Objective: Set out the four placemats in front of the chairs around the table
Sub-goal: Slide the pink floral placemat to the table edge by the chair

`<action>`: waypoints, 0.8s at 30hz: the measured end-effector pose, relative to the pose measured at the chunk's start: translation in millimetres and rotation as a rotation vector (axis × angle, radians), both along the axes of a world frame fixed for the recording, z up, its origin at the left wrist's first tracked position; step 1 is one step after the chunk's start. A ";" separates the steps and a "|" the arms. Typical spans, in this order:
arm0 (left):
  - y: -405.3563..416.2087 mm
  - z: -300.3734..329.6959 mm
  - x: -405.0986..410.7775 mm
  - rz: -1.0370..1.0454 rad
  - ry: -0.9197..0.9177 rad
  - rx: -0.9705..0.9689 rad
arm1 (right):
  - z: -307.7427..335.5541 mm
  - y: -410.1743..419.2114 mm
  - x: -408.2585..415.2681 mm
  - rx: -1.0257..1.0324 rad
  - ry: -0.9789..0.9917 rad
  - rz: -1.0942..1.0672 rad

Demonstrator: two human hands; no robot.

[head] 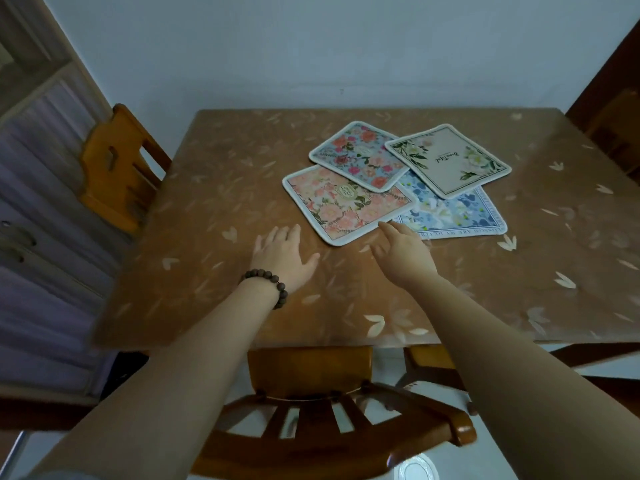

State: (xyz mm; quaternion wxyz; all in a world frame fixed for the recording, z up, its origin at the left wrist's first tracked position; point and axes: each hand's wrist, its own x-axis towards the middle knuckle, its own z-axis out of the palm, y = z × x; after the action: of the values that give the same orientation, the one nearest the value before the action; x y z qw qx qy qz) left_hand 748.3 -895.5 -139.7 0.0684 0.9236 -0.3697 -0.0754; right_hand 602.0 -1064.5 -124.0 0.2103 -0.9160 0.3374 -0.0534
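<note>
Head view shows four placemats lying in a loose overlapping heap on my bench (207,188), none set before a chair. Taking the pink floral placemat (343,202) as landmark: it lies nearest me, its far right corner tucked under the blue-and-coral floral placemat (360,157). Right of it, the blue-and-white placemat (453,213) lies at the bottom of the heap, and the cream placemat with lettering (446,161) rests on top beyond that. My left hand (280,254) lies open and flat on the bench just left of the pink mat's near corner, holding nothing, a bead bracelet (266,282) on the wrist. My right hand (401,251) is open, fingers spread, at the pink mat's near right edge; whether it touches I cannot tell. One wooden chair (117,168) stands far left of it, another chair (332,424) nearest me.
</note>
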 end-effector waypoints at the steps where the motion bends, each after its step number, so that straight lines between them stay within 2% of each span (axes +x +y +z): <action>1: -4.0 -2.7 8.5 -0.013 0.003 0.002 | -1.6 -2.1 7.0 0.000 0.005 -0.012; 11: -32.8 -22.8 61.2 -0.054 0.044 0.008 | -29.6 -21.5 55.7 0.039 0.069 -0.053; 24: -80.5 -78.1 104.3 -0.064 0.134 0.080 | -94.1 -49.8 121.4 0.039 0.205 0.033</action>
State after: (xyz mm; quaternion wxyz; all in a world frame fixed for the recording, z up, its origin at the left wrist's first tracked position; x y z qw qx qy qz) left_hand 852.6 -976.0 -217.8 0.0533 0.9062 -0.3904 -0.1538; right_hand 723.5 -1114.3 -218.1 0.1932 -0.9178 0.3431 0.0508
